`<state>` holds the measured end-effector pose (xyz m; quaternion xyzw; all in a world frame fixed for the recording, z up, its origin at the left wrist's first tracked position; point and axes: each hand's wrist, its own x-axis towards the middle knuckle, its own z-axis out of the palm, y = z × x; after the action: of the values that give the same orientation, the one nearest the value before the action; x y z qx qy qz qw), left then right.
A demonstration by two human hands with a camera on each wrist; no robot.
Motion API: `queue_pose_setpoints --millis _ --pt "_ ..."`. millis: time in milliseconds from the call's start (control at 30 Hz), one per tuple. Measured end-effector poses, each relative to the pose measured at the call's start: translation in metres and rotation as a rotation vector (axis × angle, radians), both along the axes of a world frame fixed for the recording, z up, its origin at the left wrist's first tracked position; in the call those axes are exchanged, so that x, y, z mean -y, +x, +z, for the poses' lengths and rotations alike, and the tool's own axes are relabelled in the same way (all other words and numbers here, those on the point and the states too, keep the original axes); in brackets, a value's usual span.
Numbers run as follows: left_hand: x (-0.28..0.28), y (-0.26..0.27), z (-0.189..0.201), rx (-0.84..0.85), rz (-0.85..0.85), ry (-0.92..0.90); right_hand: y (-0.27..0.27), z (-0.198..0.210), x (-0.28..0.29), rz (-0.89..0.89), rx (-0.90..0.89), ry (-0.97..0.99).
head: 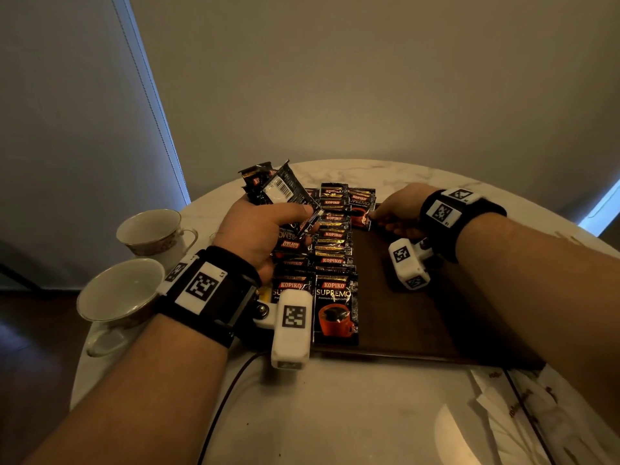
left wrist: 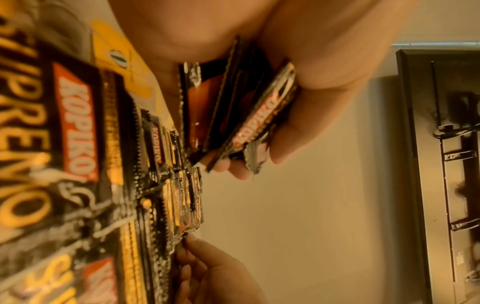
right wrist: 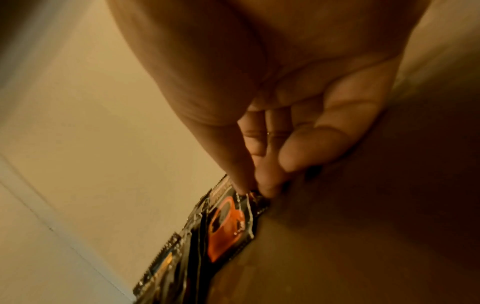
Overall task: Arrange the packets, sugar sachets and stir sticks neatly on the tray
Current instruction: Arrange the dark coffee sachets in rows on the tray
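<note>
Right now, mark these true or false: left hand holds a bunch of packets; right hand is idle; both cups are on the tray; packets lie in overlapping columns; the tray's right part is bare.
1. The left hand holds a bunch of packets. True.
2. The right hand is idle. False: its fingers pinch the far packet.
3. Both cups are on the tray. False: they stand left of it, on the table.
4. Packets lie in overlapping columns. True.
5. The tray's right part is bare. True.
</note>
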<state>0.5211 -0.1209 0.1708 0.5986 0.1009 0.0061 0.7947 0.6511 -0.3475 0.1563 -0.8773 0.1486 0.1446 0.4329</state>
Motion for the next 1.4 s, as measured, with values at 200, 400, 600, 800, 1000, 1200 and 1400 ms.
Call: queue_pose_setpoints --millis 200,400,600,800,1000,1200,1400 --pt "0.0 0.002 -0.001 -0.003 0.002 0.002 -0.001 -0.001 0.0 0.001 -0.006 0.025" --pt "-0.001 0.003 0.0 -0.008 -0.012 -0.006 0.005 -0.001 -0.002 0.007 -0.019 -0.018" --pt "-0.001 0.003 -0.001 -0.009 -0.006 -0.004 0.002 -0.003 0.005 -0.017 -0.021 0.054" --pt "-0.001 0.003 -0.003 -0.038 -0.018 0.002 0.002 -0.004 0.003 -0.011 0.002 0.021" --pt "-0.001 0.001 -0.002 -0.026 -0.057 0.012 -0.006 0.005 0.008 -0.078 0.05 0.17" --pt "0.005 -0.007 0.005 0.059 -0.206 0.021 -0.081 0.044 -0.02 0.302 0.172 0.586" --pt "0.006 -0.01 0.001 0.08 -0.414 -0.076 -0.104 0.029 -0.031 0.389 0.282 0.658"
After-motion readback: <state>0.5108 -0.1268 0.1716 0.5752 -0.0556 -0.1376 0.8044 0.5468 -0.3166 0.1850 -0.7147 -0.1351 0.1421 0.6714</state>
